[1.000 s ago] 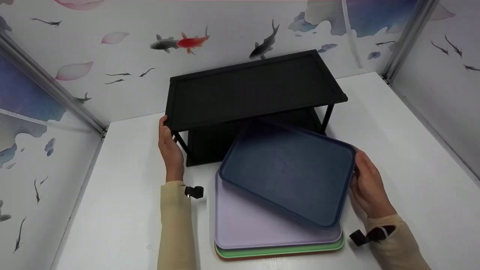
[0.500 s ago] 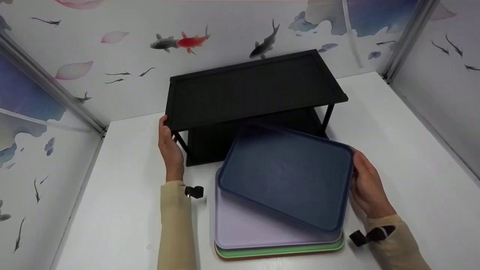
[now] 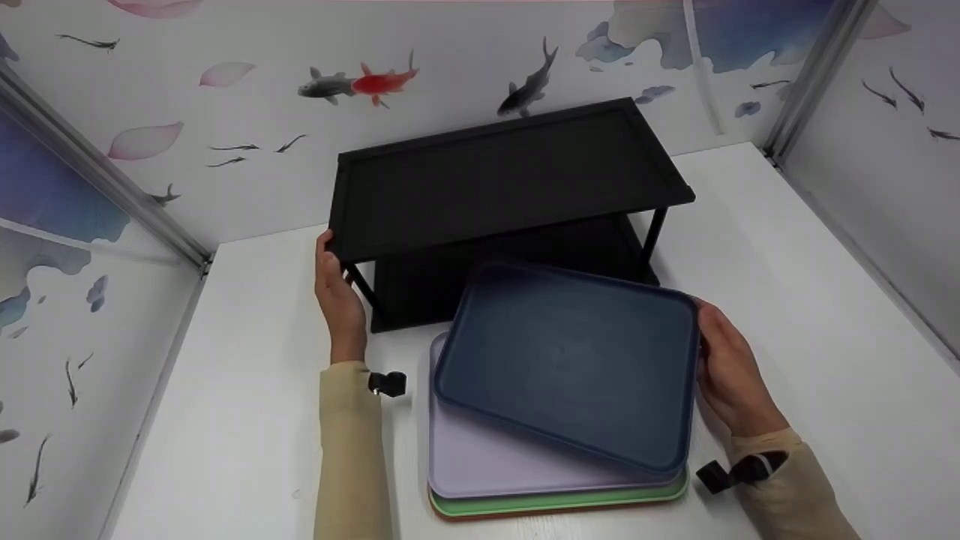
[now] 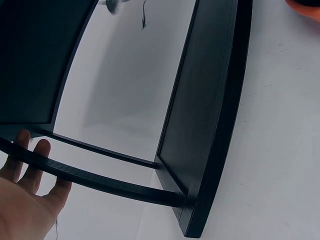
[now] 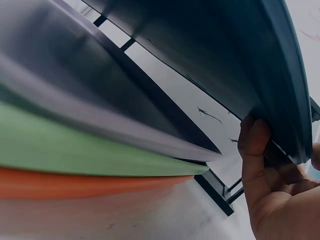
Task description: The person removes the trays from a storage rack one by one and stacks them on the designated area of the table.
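Observation:
My right hand (image 3: 739,367) grips the right edge of a dark blue tray (image 3: 577,360). In the right wrist view its fingers (image 5: 255,140) are under the blue tray's rim, and the tray is held above the stack. Beneath it lies a lilac tray (image 3: 480,457), with a green tray (image 3: 570,504) and an orange tray (image 5: 90,184) below. My left hand (image 3: 341,300) holds the front left upright of a black two-tier rack (image 3: 510,180). In the left wrist view the fingertips (image 4: 42,148) show around that upright. The blue tray's far edge overlaps the rack's lower shelf in the head view.
The rack stands slantwise on a white table (image 3: 240,420), close to the patterned back wall (image 3: 262,97). Side walls with metal corner posts (image 3: 817,82) enclose the table left and right.
The blue tray has drawn back from the rack toward the person, turning slightly to line up more with the stack. The right hand shifted a little left with it; the left hand kept its hold.

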Action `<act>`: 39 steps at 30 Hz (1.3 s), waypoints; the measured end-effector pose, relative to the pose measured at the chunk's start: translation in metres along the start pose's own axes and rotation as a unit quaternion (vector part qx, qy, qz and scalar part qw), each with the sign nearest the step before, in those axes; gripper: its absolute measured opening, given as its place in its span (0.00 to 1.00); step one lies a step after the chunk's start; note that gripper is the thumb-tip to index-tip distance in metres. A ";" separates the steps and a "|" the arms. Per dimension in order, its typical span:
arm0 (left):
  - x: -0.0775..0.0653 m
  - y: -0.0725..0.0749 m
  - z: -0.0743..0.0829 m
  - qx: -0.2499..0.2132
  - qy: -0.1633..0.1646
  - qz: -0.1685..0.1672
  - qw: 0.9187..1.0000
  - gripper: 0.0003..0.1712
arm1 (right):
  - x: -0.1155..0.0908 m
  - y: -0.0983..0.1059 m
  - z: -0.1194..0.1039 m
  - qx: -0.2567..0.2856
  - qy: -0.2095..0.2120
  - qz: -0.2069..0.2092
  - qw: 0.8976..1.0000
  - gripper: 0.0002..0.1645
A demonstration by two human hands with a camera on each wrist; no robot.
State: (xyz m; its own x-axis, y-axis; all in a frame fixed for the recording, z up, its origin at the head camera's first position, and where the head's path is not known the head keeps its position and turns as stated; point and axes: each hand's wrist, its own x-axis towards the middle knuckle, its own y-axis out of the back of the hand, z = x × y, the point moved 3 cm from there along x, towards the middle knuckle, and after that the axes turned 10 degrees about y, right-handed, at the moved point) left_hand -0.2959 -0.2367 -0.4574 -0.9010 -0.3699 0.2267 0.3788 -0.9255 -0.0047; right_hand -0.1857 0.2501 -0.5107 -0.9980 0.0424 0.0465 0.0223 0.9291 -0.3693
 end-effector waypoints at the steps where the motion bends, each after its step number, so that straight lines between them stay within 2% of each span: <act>1: 0.000 0.000 0.000 0.002 0.000 0.001 1.000 0.27 | 0.000 0.000 0.000 -0.003 -0.002 0.002 1.000 0.27; 8: 0.001 0.000 0.000 0.006 0.000 0.005 1.000 0.27 | 0.001 0.000 0.002 0.000 -0.002 -0.006 1.000 0.24; 16: 0.001 0.000 0.000 0.003 -0.002 0.001 1.000 0.27 | 0.001 0.001 0.003 -0.033 -0.006 -0.030 0.999 0.28; 23: 0.002 0.000 -0.001 -0.011 -0.001 -0.006 1.000 0.28 | 0.001 -0.002 0.004 -0.051 -0.022 -0.032 0.998 0.31; 33: 0.000 -0.001 -0.001 -0.004 0.004 0.000 1.000 0.27 | 0.001 -0.003 0.009 -0.047 -0.022 -0.043 0.998 0.26; 39: -0.001 -0.001 0.003 -0.004 0.005 -0.002 1.000 0.28 | 0.001 -0.004 0.009 -0.062 -0.032 -0.031 0.997 0.23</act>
State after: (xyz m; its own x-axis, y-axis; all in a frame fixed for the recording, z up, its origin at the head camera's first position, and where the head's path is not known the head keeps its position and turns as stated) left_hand -0.2951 -0.2351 -0.4547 -0.9047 -0.3663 0.2175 0.3730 -0.9278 -0.0105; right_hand -0.1871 0.2435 -0.5172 -0.9994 -0.0357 0.0042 -0.0356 0.9677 -0.2496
